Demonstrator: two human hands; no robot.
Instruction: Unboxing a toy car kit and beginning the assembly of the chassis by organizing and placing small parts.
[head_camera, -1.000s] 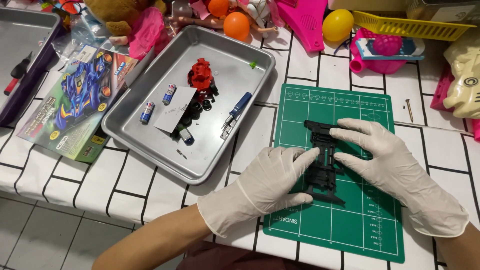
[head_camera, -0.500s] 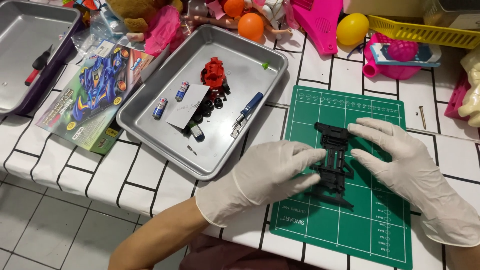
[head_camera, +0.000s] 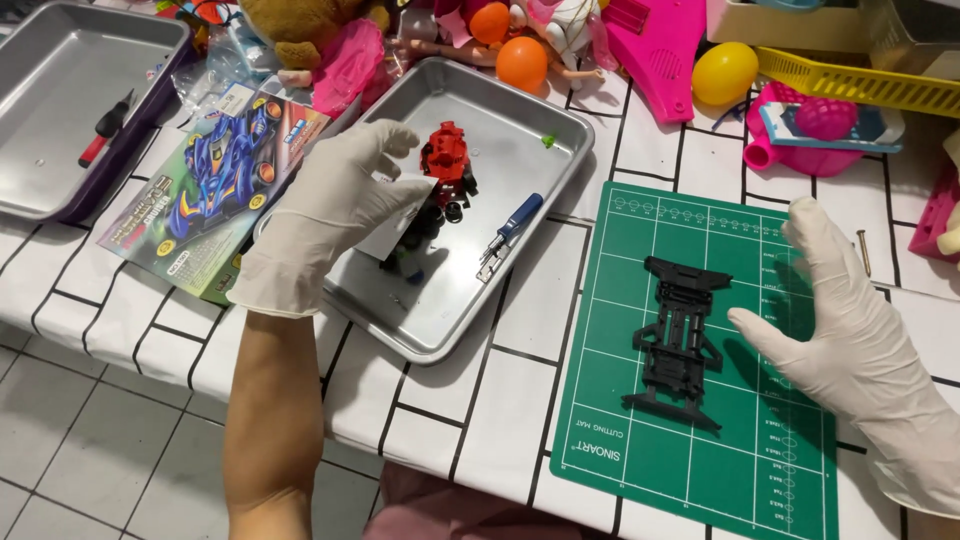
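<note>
- Our left hand (head_camera: 325, 215) reaches into the tray (head_camera: 560, 130), fingers curled over a white card (head_camera: 395, 225), apparently pinching it.
- At its 2 o'clock sits a red part (head_camera: 445, 155); at 3 o'clock, a blue screwdriver (head_camera: 512, 228).
- Our right hand (head_camera: 850, 345) rests open on the green mat (head_camera: 700, 480), fingers spread, holding nothing.
- The black chassis (head_camera: 678, 340) lies at its 9 o'clock, just beside the thumb.

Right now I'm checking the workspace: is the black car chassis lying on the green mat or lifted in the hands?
Lying flat on the green cutting mat. The black chassis rests there unheld.

Shiny metal tray (head_camera: 560, 130), matt black plastic chassis (head_camera: 678, 340)
</note>
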